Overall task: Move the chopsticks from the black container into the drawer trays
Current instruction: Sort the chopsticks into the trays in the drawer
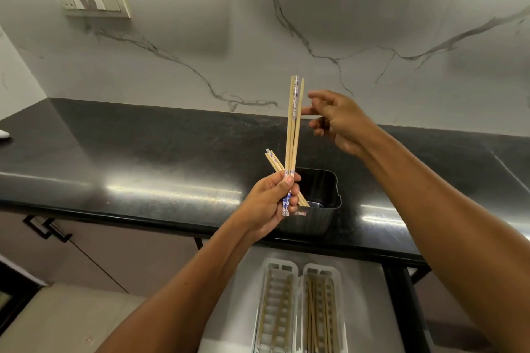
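My left hand grips the lower ends of a bundle of pale wooden chopsticks that stands upright above the black container. A shorter chopstick pair leans from the container behind my left hand. At the bundle's upper part, my right hand has its fingertips touching one stick. Below the counter, two white slotted trays lie in the open drawer: the left tray and the right tray, both with chopsticks in them.
A black stone counter runs across the view, with a marble wall and a switch plate behind it. The steel drawer floor surrounds the trays. Cabinet doors with black handles sit at lower left.
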`<action>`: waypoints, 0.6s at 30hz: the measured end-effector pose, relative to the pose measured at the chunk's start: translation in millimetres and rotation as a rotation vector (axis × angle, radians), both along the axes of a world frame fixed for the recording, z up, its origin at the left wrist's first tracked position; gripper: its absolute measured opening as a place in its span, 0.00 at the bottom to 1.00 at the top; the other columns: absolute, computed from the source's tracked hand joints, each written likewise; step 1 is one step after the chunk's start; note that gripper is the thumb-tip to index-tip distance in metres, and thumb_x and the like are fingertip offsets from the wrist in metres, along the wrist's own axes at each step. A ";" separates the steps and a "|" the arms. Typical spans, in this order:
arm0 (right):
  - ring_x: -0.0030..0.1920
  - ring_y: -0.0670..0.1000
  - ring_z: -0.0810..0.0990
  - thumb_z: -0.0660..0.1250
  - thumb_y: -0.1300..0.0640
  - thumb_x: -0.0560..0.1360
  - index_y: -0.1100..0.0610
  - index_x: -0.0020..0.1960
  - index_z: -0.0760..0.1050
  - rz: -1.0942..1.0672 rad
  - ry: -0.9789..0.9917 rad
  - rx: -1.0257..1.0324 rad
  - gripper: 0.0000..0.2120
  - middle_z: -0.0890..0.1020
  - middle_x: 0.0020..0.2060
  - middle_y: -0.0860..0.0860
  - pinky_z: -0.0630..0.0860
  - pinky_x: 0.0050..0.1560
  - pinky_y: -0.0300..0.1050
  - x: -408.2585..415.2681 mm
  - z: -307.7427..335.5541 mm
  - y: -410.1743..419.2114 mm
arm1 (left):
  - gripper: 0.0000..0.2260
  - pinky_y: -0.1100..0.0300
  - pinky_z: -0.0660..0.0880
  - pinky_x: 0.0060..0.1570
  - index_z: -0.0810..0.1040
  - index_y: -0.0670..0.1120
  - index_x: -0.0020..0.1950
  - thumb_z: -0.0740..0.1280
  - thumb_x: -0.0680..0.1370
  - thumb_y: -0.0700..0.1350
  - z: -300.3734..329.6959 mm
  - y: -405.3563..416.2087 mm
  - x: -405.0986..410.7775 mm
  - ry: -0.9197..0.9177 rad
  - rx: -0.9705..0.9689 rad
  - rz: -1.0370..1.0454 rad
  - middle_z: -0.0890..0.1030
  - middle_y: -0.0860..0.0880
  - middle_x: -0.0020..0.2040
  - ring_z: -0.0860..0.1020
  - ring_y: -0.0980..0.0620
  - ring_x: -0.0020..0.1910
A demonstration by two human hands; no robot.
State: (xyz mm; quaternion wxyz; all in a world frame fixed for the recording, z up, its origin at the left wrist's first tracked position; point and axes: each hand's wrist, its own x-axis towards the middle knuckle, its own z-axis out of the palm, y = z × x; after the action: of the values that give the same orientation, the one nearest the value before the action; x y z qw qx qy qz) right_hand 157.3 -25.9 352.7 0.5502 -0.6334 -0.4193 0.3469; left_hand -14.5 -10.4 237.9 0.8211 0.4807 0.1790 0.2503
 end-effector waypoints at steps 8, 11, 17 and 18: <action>0.35 0.46 0.77 0.65 0.59 0.77 0.56 0.47 0.78 0.042 -0.130 0.005 0.03 0.80 0.36 0.50 0.74 0.34 0.38 6.2 30.0 -2.0 | 0.09 0.64 0.72 0.32 0.75 0.39 0.54 0.57 0.82 0.41 1.6 -3.0 -6.3 0.013 0.039 -0.083 0.76 0.47 0.35 0.73 0.55 0.31; 0.39 0.47 0.77 0.66 0.59 0.75 0.56 0.44 0.77 0.015 -0.184 0.013 0.03 0.81 0.37 0.50 0.73 0.39 0.40 10.1 34.1 -6.0 | 0.09 0.65 0.73 0.31 0.76 0.39 0.53 0.57 0.82 0.41 -1.3 -2.3 -8.5 0.025 0.038 -0.089 0.76 0.47 0.35 0.73 0.56 0.31; 0.34 0.46 0.78 0.62 0.66 0.72 0.52 0.48 0.70 -0.342 -0.022 0.494 0.10 0.79 0.37 0.54 0.74 0.34 0.39 26.0 62.7 -19.1 | 0.10 0.66 0.73 0.30 0.79 0.41 0.49 0.58 0.82 0.41 -13.5 -2.8 -15.0 0.072 -0.004 -0.051 0.77 0.48 0.34 0.73 0.57 0.30; 0.34 0.47 0.79 0.62 0.67 0.71 0.52 0.49 0.69 -0.398 -0.045 0.585 0.12 0.80 0.37 0.53 0.76 0.35 0.39 28.6 66.5 -24.6 | 0.11 0.66 0.73 0.30 0.79 0.41 0.49 0.58 0.82 0.42 -14.1 -2.7 -15.1 0.065 -0.035 -0.020 0.77 0.48 0.34 0.74 0.56 0.30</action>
State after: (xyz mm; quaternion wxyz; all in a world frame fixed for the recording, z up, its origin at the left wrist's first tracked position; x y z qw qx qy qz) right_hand 185.9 -50.5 419.1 0.7559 -0.5257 -0.3810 0.0841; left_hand -29.6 -13.0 223.8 0.8256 0.4761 0.2049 0.2232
